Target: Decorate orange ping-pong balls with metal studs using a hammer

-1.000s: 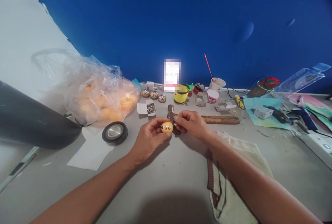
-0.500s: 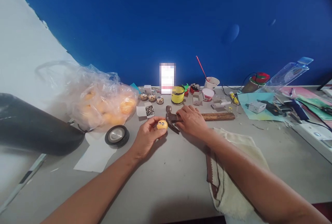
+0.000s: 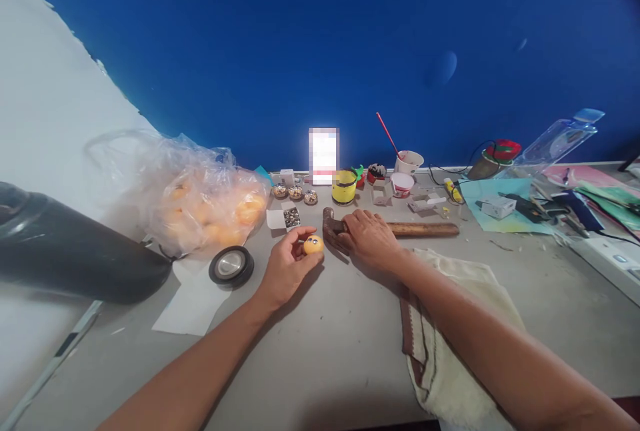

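Note:
My left hand (image 3: 286,268) is closed round a small orange ball (image 3: 313,245) with a few shiny silver studs on its upper side, just above the table. Right of it lies a claw hammer (image 3: 423,229) with a dark, rusty head and wooden handle. My right hand (image 3: 369,234) is closed over the handle close to the head, its fingertips partly hidden. Behind my left hand, a small open box (image 3: 291,218) holds many silver tacks. Several balls (image 3: 295,192) covered in silver studs sit in a row farther back.
A clear bag (image 3: 200,201) of orange balls stands at the left, near a dark cylinder (image 3: 75,241) and a black round object with a metal centre (image 3: 231,266). A cloth (image 3: 455,324) lies under my right forearm. Behind stand a yellow container (image 3: 344,188) and a paper cup (image 3: 409,162).
The view has shifted slightly. My left hand still holds the ball, which looks turned a little. My right hand stays on the hammer, now closer to its head.

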`<action>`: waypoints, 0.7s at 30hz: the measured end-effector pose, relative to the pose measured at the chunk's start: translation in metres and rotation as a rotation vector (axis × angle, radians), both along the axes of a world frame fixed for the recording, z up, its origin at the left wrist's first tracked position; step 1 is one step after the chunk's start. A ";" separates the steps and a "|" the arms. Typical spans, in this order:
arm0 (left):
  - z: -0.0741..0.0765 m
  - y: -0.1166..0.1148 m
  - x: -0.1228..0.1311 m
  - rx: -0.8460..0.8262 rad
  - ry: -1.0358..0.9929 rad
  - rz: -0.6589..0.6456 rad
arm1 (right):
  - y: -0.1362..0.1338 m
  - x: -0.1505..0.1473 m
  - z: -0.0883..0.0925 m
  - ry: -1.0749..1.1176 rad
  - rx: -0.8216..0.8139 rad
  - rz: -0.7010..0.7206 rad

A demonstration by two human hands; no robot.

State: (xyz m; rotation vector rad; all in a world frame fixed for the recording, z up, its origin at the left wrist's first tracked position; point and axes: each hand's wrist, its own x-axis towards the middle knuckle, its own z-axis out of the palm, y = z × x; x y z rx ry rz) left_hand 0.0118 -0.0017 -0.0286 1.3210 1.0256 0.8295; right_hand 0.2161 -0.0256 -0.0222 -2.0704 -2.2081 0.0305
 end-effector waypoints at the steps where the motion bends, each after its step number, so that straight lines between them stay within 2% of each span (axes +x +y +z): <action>1: 0.000 0.000 0.000 0.060 0.071 0.020 | -0.001 0.000 0.002 0.036 0.000 -0.015; 4: -0.001 -0.001 0.001 0.134 0.188 0.063 | -0.005 0.001 0.007 0.138 0.042 -0.083; 7: -0.001 0.000 0.002 0.133 0.211 0.103 | -0.010 0.002 0.015 0.192 0.188 -0.141; 11: 0.003 -0.002 0.002 0.135 0.153 0.089 | -0.021 -0.001 0.027 0.187 0.364 -0.085; 13: 0.005 -0.003 0.002 0.129 0.139 0.079 | -0.026 -0.005 0.031 0.189 0.373 -0.030; 16: 0.006 -0.002 0.002 0.102 0.128 0.065 | -0.029 -0.010 0.032 0.208 0.300 0.046; 21: 0.005 -0.001 0.003 0.104 0.132 0.059 | -0.030 -0.012 0.032 0.257 0.311 0.011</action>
